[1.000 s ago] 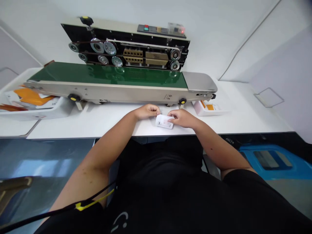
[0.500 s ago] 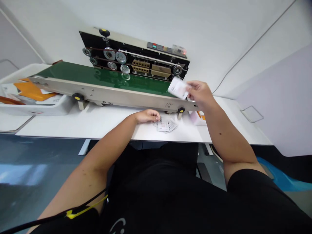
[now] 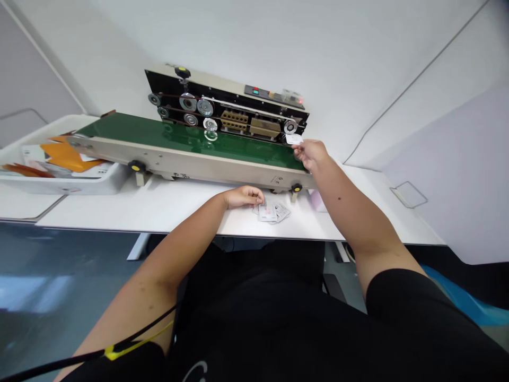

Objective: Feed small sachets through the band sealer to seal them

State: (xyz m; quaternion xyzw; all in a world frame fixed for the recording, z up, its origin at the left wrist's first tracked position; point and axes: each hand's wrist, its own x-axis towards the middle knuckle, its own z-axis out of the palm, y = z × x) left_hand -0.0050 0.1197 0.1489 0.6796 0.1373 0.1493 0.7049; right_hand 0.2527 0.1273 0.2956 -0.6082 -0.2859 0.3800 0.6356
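Observation:
Between the closed fingers of my right hand [image 3: 311, 154] is a white packet [image 3: 294, 139], its far edge at the right end of the machine's roller row, above the green belt [image 3: 238, 151]. My left hand [image 3: 245, 197] rests low over the white table, thumb and fingers pinched at the corner of a printed packet [image 3: 268, 212]. That packet lies on a small fanned pile, with other packets [image 3: 282, 211] showing at its right.
A sealing machine [image 3: 226, 106] with metal wheels stands behind the belt. At the left is a white bin [image 3: 99, 183] with orange and white packets. A pink container [image 3: 317, 201] is partly hidden beneath my right forearm.
My right hand has moved the white packet from in front of the belt's right end to the machine's rollers. My left hand stays by the pile. The view has shifted slightly.

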